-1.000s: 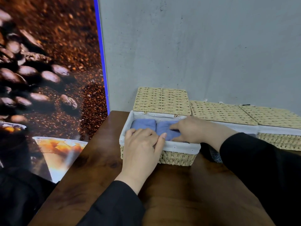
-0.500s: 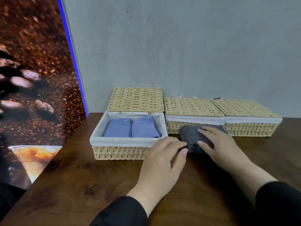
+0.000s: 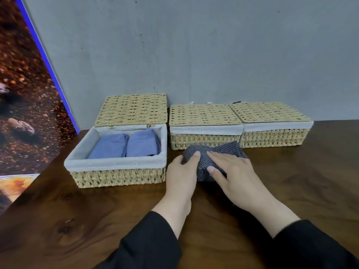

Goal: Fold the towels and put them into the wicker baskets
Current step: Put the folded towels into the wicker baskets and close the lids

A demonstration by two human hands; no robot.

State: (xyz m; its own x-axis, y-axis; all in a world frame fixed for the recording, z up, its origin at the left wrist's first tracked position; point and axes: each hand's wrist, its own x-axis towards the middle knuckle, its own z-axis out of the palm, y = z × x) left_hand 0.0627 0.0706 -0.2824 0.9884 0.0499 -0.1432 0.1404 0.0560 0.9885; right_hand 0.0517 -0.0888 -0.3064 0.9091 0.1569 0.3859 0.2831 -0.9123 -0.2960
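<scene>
Working left to right: open wicker basket (image 3: 118,176), lid up against wall, holds two folded blue towels (image 3: 124,145) side by side. Dark grey striped towel (image 3: 219,152) on wooden table (image 3: 97,220), just before middle closed basket (image 3: 206,131). My left hand (image 3: 182,173) pinches its left edge; my right hand (image 3: 231,171) presses flat on it, fingers straight. Third closed basket (image 3: 272,129) at right.

3 baskets (image 3: 206,131) stand in a row on the table (image 3: 97,220); 2 towels (image 3: 124,144) lie in the leftmost.

Left hand (image 3: 182,171) curled, gripping — right hand (image 3: 231,171) flat, pressing
</scene>
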